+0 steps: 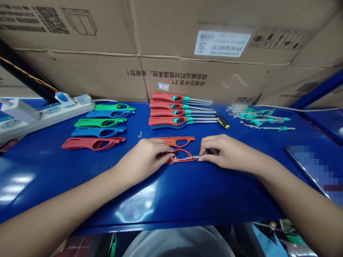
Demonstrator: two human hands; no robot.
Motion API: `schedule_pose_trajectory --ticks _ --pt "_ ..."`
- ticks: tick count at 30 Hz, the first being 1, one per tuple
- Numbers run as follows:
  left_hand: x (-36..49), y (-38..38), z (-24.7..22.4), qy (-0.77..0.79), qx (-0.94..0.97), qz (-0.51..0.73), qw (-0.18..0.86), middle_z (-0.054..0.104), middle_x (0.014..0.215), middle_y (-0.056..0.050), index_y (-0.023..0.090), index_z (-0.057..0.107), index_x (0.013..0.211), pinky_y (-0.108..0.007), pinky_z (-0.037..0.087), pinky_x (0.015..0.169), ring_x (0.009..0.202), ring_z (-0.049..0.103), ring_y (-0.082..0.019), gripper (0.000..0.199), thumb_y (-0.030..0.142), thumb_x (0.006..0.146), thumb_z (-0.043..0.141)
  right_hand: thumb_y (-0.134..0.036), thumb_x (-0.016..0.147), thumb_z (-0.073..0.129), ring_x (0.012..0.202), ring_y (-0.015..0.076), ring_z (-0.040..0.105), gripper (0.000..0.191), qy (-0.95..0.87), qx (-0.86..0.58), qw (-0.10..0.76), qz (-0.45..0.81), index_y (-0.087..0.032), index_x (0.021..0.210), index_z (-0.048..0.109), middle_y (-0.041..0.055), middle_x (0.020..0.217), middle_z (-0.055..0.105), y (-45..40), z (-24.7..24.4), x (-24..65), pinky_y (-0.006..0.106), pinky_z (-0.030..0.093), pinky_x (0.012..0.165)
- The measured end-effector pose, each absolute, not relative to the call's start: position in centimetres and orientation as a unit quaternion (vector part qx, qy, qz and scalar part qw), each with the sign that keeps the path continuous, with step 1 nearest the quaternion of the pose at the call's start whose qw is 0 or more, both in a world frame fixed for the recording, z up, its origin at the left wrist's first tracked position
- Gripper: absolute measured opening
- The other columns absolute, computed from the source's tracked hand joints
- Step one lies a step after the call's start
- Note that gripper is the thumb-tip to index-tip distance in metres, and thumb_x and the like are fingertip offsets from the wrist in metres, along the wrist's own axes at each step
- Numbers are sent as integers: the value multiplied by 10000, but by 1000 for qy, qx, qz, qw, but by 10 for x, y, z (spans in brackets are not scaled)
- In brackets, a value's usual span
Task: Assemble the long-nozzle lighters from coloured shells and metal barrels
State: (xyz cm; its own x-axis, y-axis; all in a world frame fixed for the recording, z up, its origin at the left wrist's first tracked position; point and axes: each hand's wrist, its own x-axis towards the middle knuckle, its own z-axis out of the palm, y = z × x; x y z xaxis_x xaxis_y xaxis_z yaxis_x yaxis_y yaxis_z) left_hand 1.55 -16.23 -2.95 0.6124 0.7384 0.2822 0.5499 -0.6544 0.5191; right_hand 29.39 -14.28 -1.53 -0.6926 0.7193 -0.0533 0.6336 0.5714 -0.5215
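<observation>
An orange lighter shell half [187, 151] lies open side up on the blue table, with thin white wires [177, 158] running across it. My left hand [150, 155] is closed in a pinch at the shell's handle end, where a small black part shows at the fingertips. At the nozzle end, my right hand [219, 151] pinches a short silver metal tube [195, 157] that joins the wires. Just behind lies the other orange shell half [180, 141], partly covered by my left hand.
Red assembled lighters [164, 112] are stacked behind, beside a screwdriver [223, 121]. Coloured shells [93, 142] lie left, near a power strip [49, 112]. Wired metal tubes with teal parts [264, 119] lie right, with a phone-like device [313, 171] nearer. Cardboard boxes [107, 60] stand behind.
</observation>
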Motion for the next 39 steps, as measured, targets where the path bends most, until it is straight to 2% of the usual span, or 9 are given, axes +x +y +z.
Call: schedule_pose_trajectory --ticks 6,14,18,27,32,36,39 --pt "18 -162 -29 377 871 241 205 783 909 -5 182 783 970 -243 525 722 805 719 -146 138 99 904 696 -238 876 737 686 133 535 118 -865 -422 73 263 -171 801 676 6 775 648 -145 -17 289 252 363 626" --pt "17 -164 -26 396 867 220 206 789 902 1 195 790 957 -257 528 714 794 723 -155 149 99 905 687 -315 906 693 671 127 528 151 -863 -420 84 268 -177 845 688 6 792 652 -147 -14 290 253 380 638" --pt "18 -166 -25 385 871 219 211 793 953 -17 183 785 995 -280 545 757 837 737 -173 171 103 929 649 -355 915 665 662 134 539 205 -851 -435 87 280 -173 825 694 22 777 666 -146 -14 290 262 384 634" --pt "20 -167 -27 368 877 232 202 802 962 -35 176 786 1020 -302 573 754 832 754 -192 187 98 929 643 -327 853 694 601 130 523 171 -813 -482 48 324 -170 788 682 9 667 626 -138 -18 286 245 382 564" --pt "21 -166 -29 370 876 239 198 802 1016 -40 189 784 1049 -322 591 800 885 761 -202 198 117 938 636 -399 831 728 598 121 513 238 -799 -475 81 361 -165 822 691 2 671 615 -138 -19 290 238 381 555" --pt "22 -167 -31 374 871 243 204 803 1014 -45 185 782 1062 -325 597 805 892 762 -207 194 133 940 640 -489 829 727 566 110 475 327 -789 -471 73 388 -162 845 709 -14 634 585 -136 -19 295 239 363 540" --pt "24 -170 -32 367 873 243 211 803 1019 -45 183 778 1073 -319 597 810 883 762 -201 199 132 943 636 -501 804 746 585 119 508 337 -771 -486 66 405 -166 830 709 -5 649 613 -134 -22 296 244 382 549"
